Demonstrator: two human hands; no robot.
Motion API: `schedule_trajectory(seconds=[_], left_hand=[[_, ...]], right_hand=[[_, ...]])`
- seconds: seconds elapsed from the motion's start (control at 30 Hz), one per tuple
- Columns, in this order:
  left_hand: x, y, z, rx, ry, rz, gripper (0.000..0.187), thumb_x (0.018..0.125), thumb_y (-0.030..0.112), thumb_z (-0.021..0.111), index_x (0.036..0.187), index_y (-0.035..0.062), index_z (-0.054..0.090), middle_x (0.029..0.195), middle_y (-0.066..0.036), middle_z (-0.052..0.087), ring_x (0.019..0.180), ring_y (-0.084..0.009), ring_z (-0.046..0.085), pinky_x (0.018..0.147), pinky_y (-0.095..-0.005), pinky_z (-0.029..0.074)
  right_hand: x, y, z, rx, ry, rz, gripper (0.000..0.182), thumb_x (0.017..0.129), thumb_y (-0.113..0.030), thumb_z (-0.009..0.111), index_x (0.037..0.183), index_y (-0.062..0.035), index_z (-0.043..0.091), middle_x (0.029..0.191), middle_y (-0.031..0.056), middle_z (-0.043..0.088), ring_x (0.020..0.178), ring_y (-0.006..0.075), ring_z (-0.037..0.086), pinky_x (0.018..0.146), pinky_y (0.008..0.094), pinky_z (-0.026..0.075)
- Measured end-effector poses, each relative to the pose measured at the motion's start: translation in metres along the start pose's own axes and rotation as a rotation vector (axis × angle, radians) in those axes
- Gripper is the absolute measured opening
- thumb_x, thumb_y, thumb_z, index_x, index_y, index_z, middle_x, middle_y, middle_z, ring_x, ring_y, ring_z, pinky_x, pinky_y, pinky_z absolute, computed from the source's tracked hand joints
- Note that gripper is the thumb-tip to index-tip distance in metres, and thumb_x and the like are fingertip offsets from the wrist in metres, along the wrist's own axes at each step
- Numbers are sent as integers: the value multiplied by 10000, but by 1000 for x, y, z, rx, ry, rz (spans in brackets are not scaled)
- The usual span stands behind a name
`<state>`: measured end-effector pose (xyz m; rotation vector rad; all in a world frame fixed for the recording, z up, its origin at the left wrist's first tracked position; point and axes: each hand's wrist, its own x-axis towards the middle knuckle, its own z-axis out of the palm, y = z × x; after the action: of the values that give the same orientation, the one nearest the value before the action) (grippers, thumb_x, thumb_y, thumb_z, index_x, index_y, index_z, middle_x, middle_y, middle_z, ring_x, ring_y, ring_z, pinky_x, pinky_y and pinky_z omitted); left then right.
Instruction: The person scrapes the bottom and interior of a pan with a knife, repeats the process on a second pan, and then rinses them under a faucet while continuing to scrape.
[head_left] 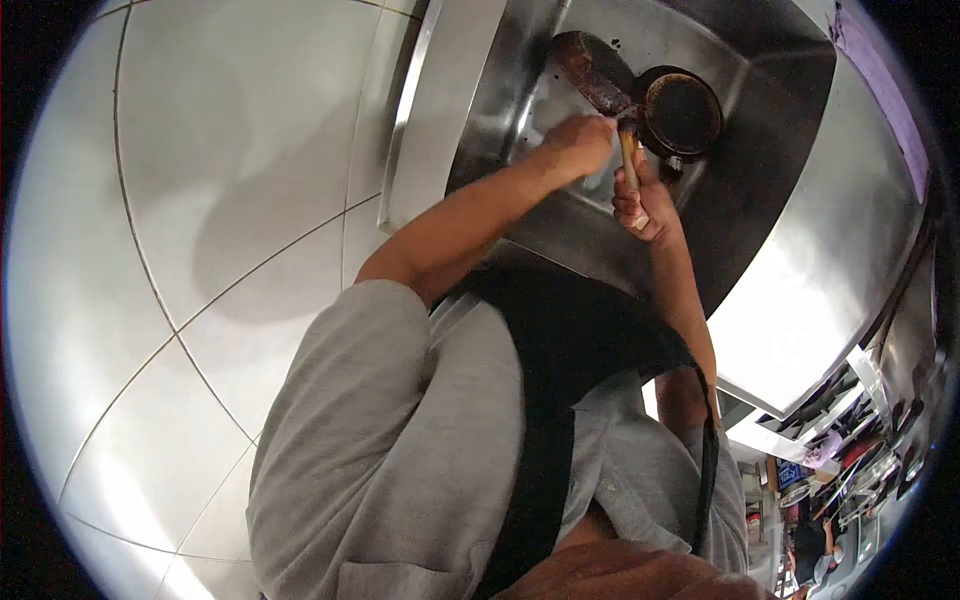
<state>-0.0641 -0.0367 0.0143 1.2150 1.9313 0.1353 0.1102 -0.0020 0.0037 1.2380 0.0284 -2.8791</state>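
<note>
My left hand (582,146) is closed, fingertips against the near end of a dark, scorched pan (597,72) that lies tilted in the metal sink (630,262). Its exact hold on the pan is partly hidden. Wrapped round the pale wooden handle of a brush (629,160) is my right hand (650,203). The brush's bristles point away from me, close to my left fingers and the pan's edge. Right beside them sits a small round blackened pan (683,112), with a short stub at its near side.
Dark bits are scattered on the sink floor near the scorched pan. White wall tiles (260,120) rise at the left. A steel counter (810,290) runs along the right, with a purple cloth (880,90) at its far edge. Cluttered racks and a person (812,550) appear lower right.
</note>
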Motion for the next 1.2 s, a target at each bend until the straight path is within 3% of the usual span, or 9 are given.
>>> schedule_trajectory(seconds=[0.07, 0.2, 0.3, 0.33, 0.57, 0.77, 0.9, 0.93, 1.2], left_hand=[[-4, -4, 9, -44, 71, 78, 438, 987, 280, 302, 957, -28, 612, 1000, -258, 628, 902, -449, 608, 825, -522, 468], [-12, 3, -10, -182, 18, -114, 445, 991, 296, 296, 996, -23, 605, 1023, -272, 612, 966, -432, 592, 873, -511, 450], [-23, -3, 6, -139, 66, -66, 455, 990, 313, 300, 1020, -27, 602, 1030, -277, 607, 980, -423, 592, 882, -498, 449], [-21, -16, 4, -105, 21, 43, 463, 989, 330, 299, 1033, -15, 605, 1029, -279, 607, 991, -418, 592, 896, -497, 446], [-26, -1, -6, -193, -83, -83, 421, 986, 319, 309, 1058, 13, 589, 1047, -251, 613, 992, -412, 590, 857, -486, 451], [-22, 6, 25, -284, 122, -77, 432, 988, 324, 293, 1042, 10, 584, 1042, -268, 601, 991, -422, 581, 847, -492, 451], [-4, 0, 1, -216, 10, -108, 506, 984, 370, 301, 974, -22, 620, 969, -275, 626, 957, -445, 591, 839, -515, 451], [-1, -8, 12, -221, 169, 51, 497, 984, 366, 316, 964, -26, 620, 954, -276, 627, 935, -443, 598, 830, -506, 453], [-15, -4, 6, -158, 20, -28, 449, 992, 340, 307, 950, 15, 615, 975, -246, 627, 945, -434, 593, 852, -499, 451]], right_hand=[[2, -5, 0, -5, -4, -9, 509, 910, -589, 459, 841, -87, 512, 472, -48, 403, 307, 87, 369, 292, 236, 316], [-4, -1, 5, -106, 78, -62, 520, 923, -582, 434, 834, -80, 537, 461, -53, 403, 304, 66, 373, 282, 224, 322], [-1, -6, 3, -94, 83, -71, 526, 937, -574, 407, 831, -78, 547, 458, -54, 406, 302, 54, 374, 277, 218, 326], [-1, -4, 0, -68, 80, -57, 527, 939, -573, 402, 832, -78, 547, 458, -54, 406, 302, 53, 373, 277, 218, 327], [0, -2, -2, -75, -1, -90, 516, 945, -562, 398, 840, -80, 546, 461, -55, 408, 302, 47, 364, 273, 210, 319], [-2, -5, 8, 86, -43, -99, 512, 949, -553, 397, 847, -71, 537, 460, -56, 392, 301, 39, 344, 270, 201, 304], [-2, -3, 0, 62, -27, -60, 509, 953, -543, 397, 849, -65, 535, 465, -59, 376, 309, 32, 346, 273, 194, 299], [-1, -7, 1, 27, -9, -62, 508, 954, -541, 397, 850, -63, 535, 467, -59, 373, 310, 31, 346, 273, 193, 297], [-2, -7, -8, 153, -169, -77, 508, 964, -522, 389, 862, -47, 537, 474, -51, 390, 305, 43, 357, 276, 204, 306]])
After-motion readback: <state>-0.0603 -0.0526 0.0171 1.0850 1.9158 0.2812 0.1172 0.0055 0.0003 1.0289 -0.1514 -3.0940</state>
